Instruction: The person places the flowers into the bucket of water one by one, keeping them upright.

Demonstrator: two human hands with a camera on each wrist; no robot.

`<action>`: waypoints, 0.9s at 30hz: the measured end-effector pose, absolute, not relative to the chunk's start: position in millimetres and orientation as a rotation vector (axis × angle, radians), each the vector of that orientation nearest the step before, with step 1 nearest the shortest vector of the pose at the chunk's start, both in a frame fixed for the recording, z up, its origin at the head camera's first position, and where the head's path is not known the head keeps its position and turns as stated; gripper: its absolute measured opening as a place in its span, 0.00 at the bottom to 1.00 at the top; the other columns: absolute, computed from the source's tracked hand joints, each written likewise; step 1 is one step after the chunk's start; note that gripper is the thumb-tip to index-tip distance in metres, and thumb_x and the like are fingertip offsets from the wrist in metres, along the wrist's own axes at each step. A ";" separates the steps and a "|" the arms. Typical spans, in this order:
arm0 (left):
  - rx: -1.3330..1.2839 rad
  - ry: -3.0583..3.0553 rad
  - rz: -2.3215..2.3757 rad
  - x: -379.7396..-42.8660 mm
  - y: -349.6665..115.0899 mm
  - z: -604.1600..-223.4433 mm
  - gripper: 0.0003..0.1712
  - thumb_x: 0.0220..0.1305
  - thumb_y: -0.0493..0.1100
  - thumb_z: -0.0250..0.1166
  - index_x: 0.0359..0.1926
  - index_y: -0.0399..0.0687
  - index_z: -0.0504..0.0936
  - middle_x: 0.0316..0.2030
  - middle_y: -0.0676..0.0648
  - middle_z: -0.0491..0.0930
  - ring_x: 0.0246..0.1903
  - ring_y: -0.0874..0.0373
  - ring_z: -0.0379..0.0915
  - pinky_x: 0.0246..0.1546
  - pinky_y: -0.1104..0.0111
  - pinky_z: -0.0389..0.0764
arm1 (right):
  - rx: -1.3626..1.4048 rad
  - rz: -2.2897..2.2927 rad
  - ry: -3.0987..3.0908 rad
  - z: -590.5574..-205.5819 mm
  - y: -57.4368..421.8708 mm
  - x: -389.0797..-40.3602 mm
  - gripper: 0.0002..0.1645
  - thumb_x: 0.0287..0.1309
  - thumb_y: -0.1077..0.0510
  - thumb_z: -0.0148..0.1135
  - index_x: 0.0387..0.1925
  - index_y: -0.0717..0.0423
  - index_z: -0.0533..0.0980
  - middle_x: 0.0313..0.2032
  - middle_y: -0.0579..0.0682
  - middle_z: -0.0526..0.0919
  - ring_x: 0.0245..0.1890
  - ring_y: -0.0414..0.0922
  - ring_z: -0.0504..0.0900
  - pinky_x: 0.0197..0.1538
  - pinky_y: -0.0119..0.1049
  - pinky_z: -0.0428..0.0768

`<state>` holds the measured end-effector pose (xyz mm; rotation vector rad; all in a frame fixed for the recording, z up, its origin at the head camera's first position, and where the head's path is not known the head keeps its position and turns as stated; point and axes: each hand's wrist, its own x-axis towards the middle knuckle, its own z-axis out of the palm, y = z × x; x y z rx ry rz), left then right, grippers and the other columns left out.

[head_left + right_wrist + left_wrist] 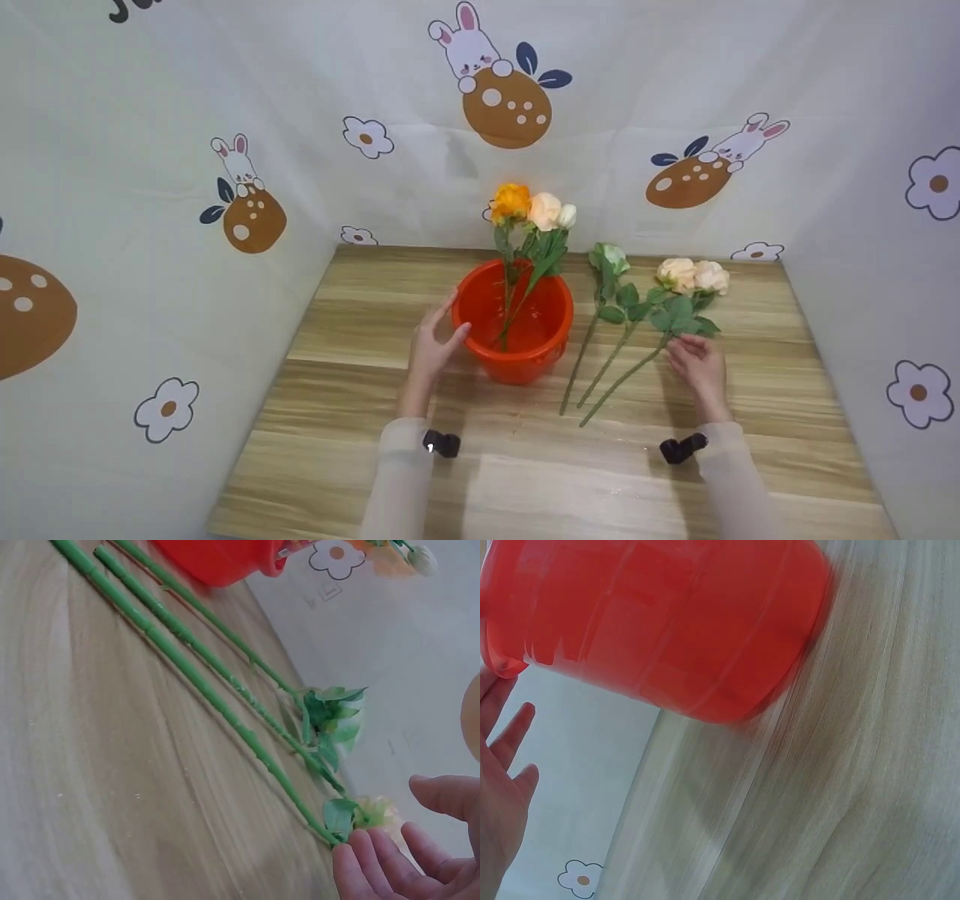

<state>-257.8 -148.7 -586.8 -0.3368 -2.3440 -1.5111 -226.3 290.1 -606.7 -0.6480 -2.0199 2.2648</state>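
A red-orange bucket (517,367) stands on the table with several artificial flowers in it: an orange bloom (511,201), a peach bloom (545,211) and a white bud (567,217). My left hand (436,349) is at the bucket's left side, fingers extended along the rim and thumb apart. To the right of the bucket lie three flower stems, one with a pale green bloom (611,259) and two with peach blooms (677,275). My right hand (699,365) is beside the upper part of the nearest stem (217,701), its fingers loosely bent and thumb spread away from them.
The wood-grain table (337,412) meets a pale cloth backdrop (405,195) printed with rabbits and flowers at the back and sides. A black wrist camera (442,443) sits on the left sleeve, another (683,448) on the right.
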 end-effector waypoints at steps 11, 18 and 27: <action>-0.309 -2.362 -1.523 -256.5 -148.6 -586.8 0.33 0.63 0.46 0.69 0.69 0.49 0.73 0.69 0.41 0.71 0.71 0.43 0.63 0.76 0.47 0.58 | -0.738 2.375 -2.001 -620.9 285.9 -225.5 0.23 0.68 0.66 0.57 0.59 0.69 0.63 0.30 0.37 0.79 0.32 0.32 0.85 0.48 0.27 0.85; -0.306 -2.367 -1.515 -256.6 -148.3 -586.6 0.34 0.63 0.47 0.69 0.69 0.52 0.73 0.70 0.46 0.71 0.72 0.47 0.64 0.77 0.48 0.56 | -0.820 2.352 -2.084 -623.2 276.8 -230.3 0.33 0.66 0.63 0.61 0.64 0.74 0.59 0.32 0.44 0.84 0.31 0.37 0.88 0.43 0.30 0.87; -0.288 -2.382 -1.492 -256.0 -147.3 -586.1 0.34 0.63 0.47 0.69 0.69 0.50 0.72 0.69 0.42 0.71 0.72 0.45 0.63 0.77 0.46 0.53 | -0.788 2.064 -2.340 -627.9 275.2 -241.3 0.22 0.60 0.64 0.66 0.50 0.74 0.70 0.23 0.47 0.88 0.22 0.37 0.87 0.32 0.30 0.87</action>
